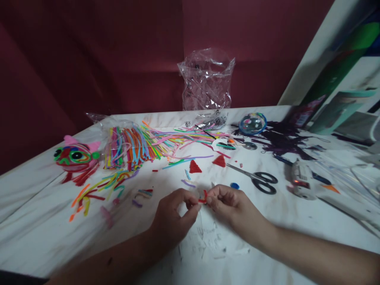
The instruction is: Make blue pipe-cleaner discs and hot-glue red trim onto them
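Low in the middle of the view, a small bent piece of red pipe cleaner (pixel 203 200) is pinched between both hands. My left hand (pixel 177 211) grips its left end with thumb and forefinger. On its right side, my right hand (pixel 228 202) holds it with closed fingertips. Two red triangles, one at the left (pixel 195 166) and one at the right (pixel 219 160), lie on the table beyond the hands. Nearest my right hand is a blue disc (pixel 234 185); black-handled scissors (pixel 258 178) lie further right.
A glue gun (pixel 301 180) lies at the right. Colourful pipe cleaners (pixel 133 146) fill the back left, beside a decorated mask-like figure (pixel 75 156). Behind stands a clear plastic bag (pixel 208 87); a clear dome (pixel 253 124) and dark purple strands (pixel 282 138) are at back right.
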Demonstrator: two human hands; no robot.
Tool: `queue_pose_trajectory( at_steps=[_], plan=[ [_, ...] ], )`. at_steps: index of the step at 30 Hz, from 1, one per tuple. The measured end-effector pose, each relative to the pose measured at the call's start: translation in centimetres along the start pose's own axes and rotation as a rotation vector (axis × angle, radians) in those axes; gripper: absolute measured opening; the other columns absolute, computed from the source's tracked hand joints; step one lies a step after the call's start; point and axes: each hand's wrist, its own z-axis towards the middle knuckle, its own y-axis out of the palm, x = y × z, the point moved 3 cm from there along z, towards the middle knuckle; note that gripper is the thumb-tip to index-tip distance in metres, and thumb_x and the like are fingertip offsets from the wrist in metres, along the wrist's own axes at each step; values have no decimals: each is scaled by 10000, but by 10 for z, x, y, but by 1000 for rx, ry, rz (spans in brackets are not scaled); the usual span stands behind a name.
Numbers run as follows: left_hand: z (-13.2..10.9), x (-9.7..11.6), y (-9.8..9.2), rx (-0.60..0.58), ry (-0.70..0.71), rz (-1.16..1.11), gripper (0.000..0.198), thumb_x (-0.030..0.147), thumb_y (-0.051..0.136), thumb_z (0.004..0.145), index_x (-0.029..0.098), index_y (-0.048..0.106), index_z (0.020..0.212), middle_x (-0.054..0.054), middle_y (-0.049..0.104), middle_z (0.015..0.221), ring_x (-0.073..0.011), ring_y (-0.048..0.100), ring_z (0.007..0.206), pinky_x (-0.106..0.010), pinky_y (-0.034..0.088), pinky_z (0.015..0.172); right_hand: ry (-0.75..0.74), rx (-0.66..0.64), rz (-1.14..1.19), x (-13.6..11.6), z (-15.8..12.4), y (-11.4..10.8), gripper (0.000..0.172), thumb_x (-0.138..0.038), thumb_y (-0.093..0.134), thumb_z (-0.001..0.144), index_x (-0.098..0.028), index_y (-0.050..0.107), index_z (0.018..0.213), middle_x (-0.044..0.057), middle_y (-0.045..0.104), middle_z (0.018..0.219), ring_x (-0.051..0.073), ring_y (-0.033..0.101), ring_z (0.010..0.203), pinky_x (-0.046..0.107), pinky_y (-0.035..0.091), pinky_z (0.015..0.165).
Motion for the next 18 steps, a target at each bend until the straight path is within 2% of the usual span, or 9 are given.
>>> queue_pose_trajectory(
  at_steps=[4,8,14,18],
  plan=[
    [-1,5,-2,31,251,78,91,103,562,746,169,625,747,-11,615,681,-114,584,639,-215,464,611,-1,-6,28,0,-1,1,300,-451,585,733,-166,521,664,-37,444,584,96,330,537,244,273,490],
    [-1,7,-4,107,367,159,113,100,597,728,170,656,795,-12,545,686,-113,560,634,-214,460,574,2,-20,52,0,-2,4,308,-458,600,730,-172,512,652,-47,422,569,85,304,514,230,241,455],
    [0,8,-2,82,416,151,134,76,602,720,167,640,810,-39,591,764,-135,589,719,-237,485,639,-32,-7,43,1,-4,5,287,-440,587,761,-179,522,658,-52,414,563,87,305,510,231,249,452],
    [1,6,1,48,376,103,80,94,601,738,170,610,759,-26,613,715,-133,594,687,-235,475,634,-90,-19,-31,2,-6,7,235,-375,560,797,-176,542,672,-41,443,584,99,355,539,241,299,494]
  ],
)
